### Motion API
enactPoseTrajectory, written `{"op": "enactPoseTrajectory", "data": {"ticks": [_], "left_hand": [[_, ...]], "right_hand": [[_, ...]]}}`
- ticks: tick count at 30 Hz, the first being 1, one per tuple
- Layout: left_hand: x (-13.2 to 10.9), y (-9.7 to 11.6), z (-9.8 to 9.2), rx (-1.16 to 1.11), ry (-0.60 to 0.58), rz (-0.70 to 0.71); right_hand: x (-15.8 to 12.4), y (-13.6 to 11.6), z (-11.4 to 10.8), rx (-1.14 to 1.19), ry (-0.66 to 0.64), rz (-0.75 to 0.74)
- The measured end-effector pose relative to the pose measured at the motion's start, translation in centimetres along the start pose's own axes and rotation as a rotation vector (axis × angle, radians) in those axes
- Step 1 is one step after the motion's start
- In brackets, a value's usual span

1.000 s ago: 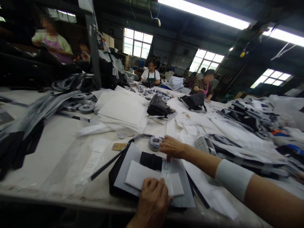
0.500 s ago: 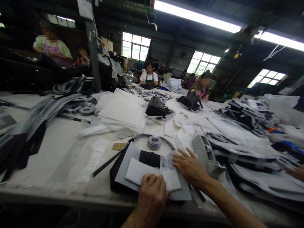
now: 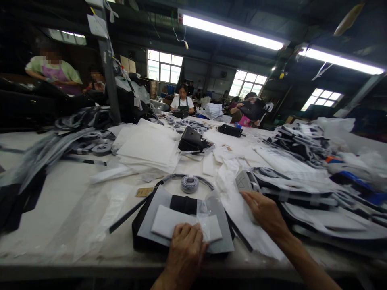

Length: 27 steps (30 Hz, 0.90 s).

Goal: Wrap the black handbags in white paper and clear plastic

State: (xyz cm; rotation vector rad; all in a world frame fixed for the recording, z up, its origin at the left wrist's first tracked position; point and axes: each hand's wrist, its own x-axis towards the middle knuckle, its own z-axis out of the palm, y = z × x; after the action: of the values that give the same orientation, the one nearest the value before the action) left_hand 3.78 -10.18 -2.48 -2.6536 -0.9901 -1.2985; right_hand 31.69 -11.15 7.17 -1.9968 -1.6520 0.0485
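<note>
Head view: the left hand (image 3: 184, 249) is pressing palm-down, gripping nothing, on a soft white folded pad (image 3: 167, 222) lying over a smooth grey sheet (image 3: 151, 203) on the black bag (image 3: 139, 238) at the desk's (image 3: 69, 181) 6 o'clock edge. The right hand (image 3: 266, 213), fingers spread and empty, is resting on thin white wrapping (image 3: 236, 205) at the bag's 3 o'clock. Lighter pressure could be letting the slick layers (and the crinkly clear sachet (image 3: 205, 215)) slide off.

Two hands (image 3: 185, 250) (image 3: 266, 212), one bag (image 3: 138, 234), one coil (image 3: 189, 184)
</note>
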Motion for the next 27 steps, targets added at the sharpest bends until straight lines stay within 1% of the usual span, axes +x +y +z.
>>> {"op": "enactPoseTrajectory", "data": {"ticks": [1,3,5,7,10,14,20,24,27], "left_hand": [[-0.1,-0.1,0.1,-0.005,0.009,0.0],[-0.2,-0.2,0.4,-0.009,0.017,0.006],[-0.3,-0.5,0.7,-0.002,0.023,0.014],[-0.4,-0.7,0.8,0.008,0.031,0.025],[-0.6,-1.1,0.8,0.015,0.008,0.06],[-0.6,-1.3,0.7,0.01,-0.007,0.073],[-0.4,-0.8,0.7,-0.018,0.014,0.021],[-0.4,-0.8,0.7,-0.014,0.004,0.019],[-0.5,-0.8,0.8,-0.006,-0.002,0.025]], "right_hand": [[0.3,1.7,-1.2,0.009,0.06,0.119],[0.5,5.0,-3.5,0.038,0.129,0.351],[0.4,7.6,-4.8,0.09,0.13,0.507],[0.3,9.2,-5.0,0.162,0.081,0.587],[0.5,10.2,-4.0,0.278,-0.01,0.628],[1.3,9.9,-2.7,0.407,-0.035,0.647],[2.1,9.2,-2.9,0.514,-0.021,0.62],[2.4,8.8,-3.1,0.552,-0.035,0.605],[2.7,8.6,-2.9,0.552,-0.048,0.606]]}}
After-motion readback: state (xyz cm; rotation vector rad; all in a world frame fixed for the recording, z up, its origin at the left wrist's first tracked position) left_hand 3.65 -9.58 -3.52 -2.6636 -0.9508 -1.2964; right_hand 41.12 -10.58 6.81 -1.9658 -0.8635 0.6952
